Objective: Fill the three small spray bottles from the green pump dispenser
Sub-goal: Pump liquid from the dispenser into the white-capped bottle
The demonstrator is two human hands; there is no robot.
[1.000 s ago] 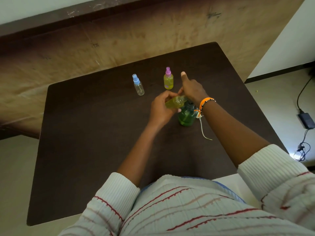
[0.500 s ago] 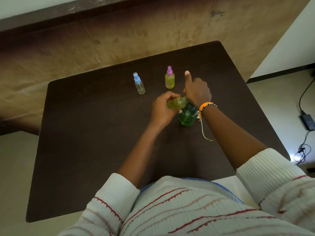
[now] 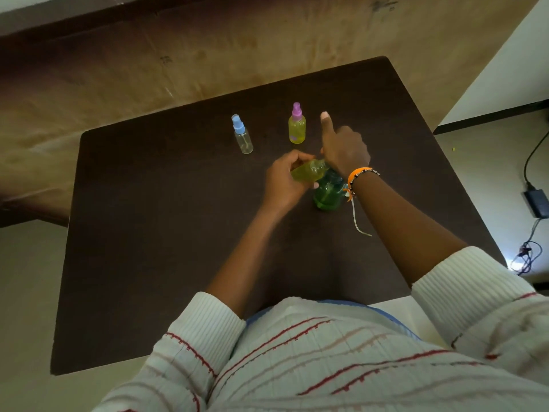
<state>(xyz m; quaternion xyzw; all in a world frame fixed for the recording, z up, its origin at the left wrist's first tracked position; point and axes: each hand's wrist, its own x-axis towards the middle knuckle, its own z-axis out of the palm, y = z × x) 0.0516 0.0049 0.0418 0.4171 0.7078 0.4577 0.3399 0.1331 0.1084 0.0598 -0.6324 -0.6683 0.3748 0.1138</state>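
While my left hand [image 3: 283, 181] grips the tilted uncapped bottle [image 3: 307, 173] against the green dispenser [image 3: 326, 195] mid-table, my right hand [image 3: 343, 150], thumb raised, seems to press the hidden pump, so I'd keep the mouth beneath the spout and pump slowly.

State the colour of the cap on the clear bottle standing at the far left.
Light blue cap on the clear bottle, seen in the head view.

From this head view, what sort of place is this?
Probably a plain indoor room, home or office: a dark table on a worn tan floor, with a power adapter and cables by the white wall.
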